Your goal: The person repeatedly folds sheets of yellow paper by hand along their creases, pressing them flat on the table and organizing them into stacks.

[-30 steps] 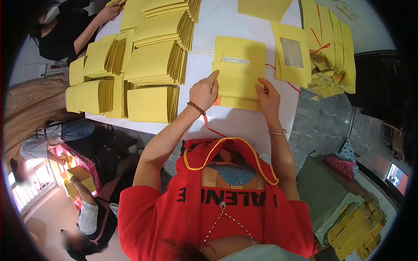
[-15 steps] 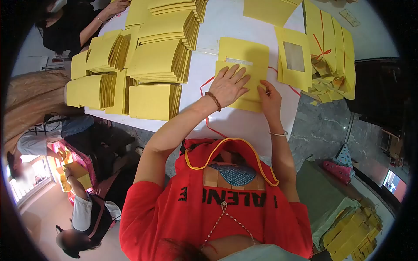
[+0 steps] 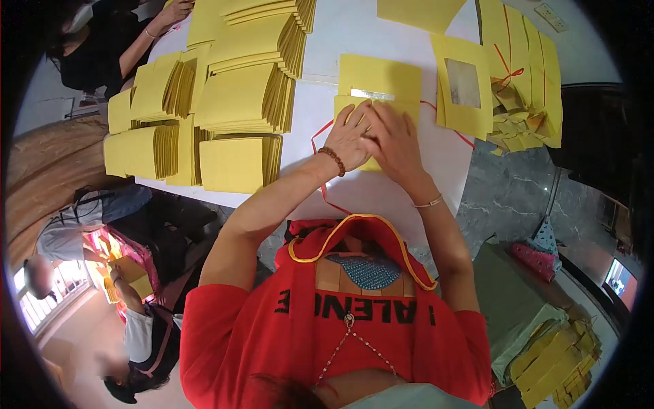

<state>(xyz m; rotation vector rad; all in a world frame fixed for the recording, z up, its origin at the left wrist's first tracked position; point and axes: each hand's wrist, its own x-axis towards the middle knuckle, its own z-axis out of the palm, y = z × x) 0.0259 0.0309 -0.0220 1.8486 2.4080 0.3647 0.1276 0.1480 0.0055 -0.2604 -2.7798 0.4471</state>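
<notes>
Both hands lie on a folded yellow paper piece [image 3: 381,75] on the white table, over its folded-down flap. My left hand [image 3: 349,140], with a beaded bracelet at the wrist, rests flat with fingers spread. Touching it from the right, my right hand [image 3: 396,140] lies on the same flap, its fingers extended and apart; a bangle circles that wrist. A pale shiny strip [image 3: 372,95] shows just above the fold. A red ribbon [image 3: 323,178] runs out from under the paper on the left side.
Stacks of folded yellow paper [image 3: 240,99] fill the left of the white table [image 3: 327,51]. A yellow piece with a pale window [image 3: 466,85] lies to the right, beside a tied yellow bundle [image 3: 521,65]. A co-worker's hand [image 3: 176,13] is at upper left; two other people are at lower left.
My left hand went from pointing at the paper's left edge to lying flat on the flap. My right hand has moved left from the right edge and now meets it.
</notes>
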